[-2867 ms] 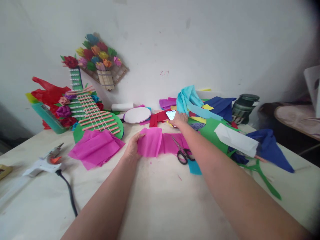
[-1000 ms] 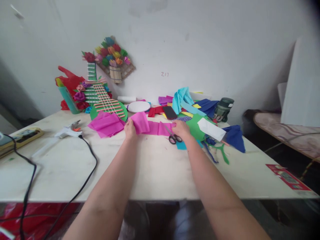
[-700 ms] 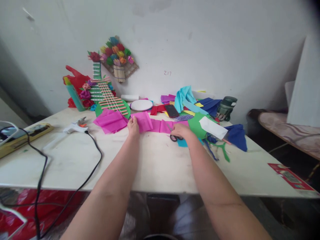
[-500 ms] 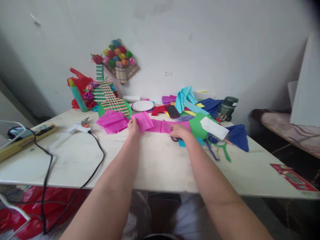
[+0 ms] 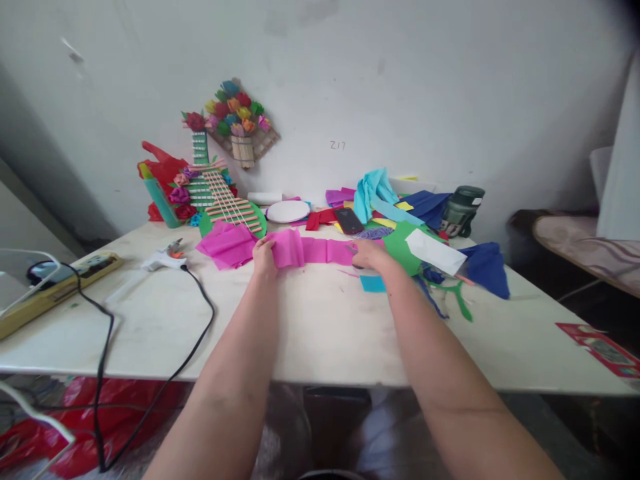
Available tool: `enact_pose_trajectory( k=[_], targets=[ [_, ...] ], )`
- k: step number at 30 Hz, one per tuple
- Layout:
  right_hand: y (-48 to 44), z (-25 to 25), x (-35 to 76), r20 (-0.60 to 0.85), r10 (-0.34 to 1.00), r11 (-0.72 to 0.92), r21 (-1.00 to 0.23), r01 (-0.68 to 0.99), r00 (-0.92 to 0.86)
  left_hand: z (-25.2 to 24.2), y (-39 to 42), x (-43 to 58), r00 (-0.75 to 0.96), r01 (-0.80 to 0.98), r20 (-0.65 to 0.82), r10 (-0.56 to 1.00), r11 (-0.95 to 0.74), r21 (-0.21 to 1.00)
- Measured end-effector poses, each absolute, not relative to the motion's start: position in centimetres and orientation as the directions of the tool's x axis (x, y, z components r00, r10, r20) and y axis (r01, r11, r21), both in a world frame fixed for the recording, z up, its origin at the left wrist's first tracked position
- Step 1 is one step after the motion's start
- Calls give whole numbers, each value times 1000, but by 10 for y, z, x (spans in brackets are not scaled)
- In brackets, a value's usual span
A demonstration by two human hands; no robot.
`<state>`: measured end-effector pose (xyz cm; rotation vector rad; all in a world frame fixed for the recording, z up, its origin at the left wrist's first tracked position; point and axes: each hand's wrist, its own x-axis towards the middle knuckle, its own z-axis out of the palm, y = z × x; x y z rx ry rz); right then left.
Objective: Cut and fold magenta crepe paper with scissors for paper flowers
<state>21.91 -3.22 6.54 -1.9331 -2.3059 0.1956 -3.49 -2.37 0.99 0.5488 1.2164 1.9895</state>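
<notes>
A long strip of bright pink crepe paper (image 5: 315, 251) stretches across the white table between my hands. My left hand (image 5: 265, 255) pinches its folded left part, the thumb lying on top. The fingers of my right hand (image 5: 367, 255) are closed around scissors (image 5: 356, 266) at the strip's right part; only a bit of blade and dark handle shows. To the left lies a crumpled heap of the same pink paper (image 5: 227, 245). Just below my right hand is a small blue paper piece (image 5: 373, 284).
A white glue gun (image 5: 165, 259) with a black cord lies left, near a yellow power strip (image 5: 60, 293). Behind stand a paper-flower guitar craft (image 5: 225, 200), a phone (image 5: 349, 221) and a dark green bottle (image 5: 463, 212). Coloured paper, including a green sheet (image 5: 400, 243), lies right.
My left hand has lowered the raised pink fold, which now lies flatter along the strip. My right hand has shifted slightly with the scissors. The view has moved a little.
</notes>
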Motion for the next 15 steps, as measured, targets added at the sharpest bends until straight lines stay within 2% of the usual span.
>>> enact_pose_trajectory(
  k=[4,8,12,15],
  targets=[
    [-23,61,230,63,983,185,-326,927,-174,11,-26,-37,-584,-315,44,811,-276,908],
    [-18,52,229,137,969,245,-425,872,-205,14,-28,-34,-497,-401,32,867,-262,878],
    [-20,48,223,160,964,262,-453,852,-211,18,-31,-32,-309,-477,55,949,-205,854],
    [-24,47,220,189,967,236,-411,881,-171,19,-33,-35,-324,-350,87,942,-206,914]
  ],
)
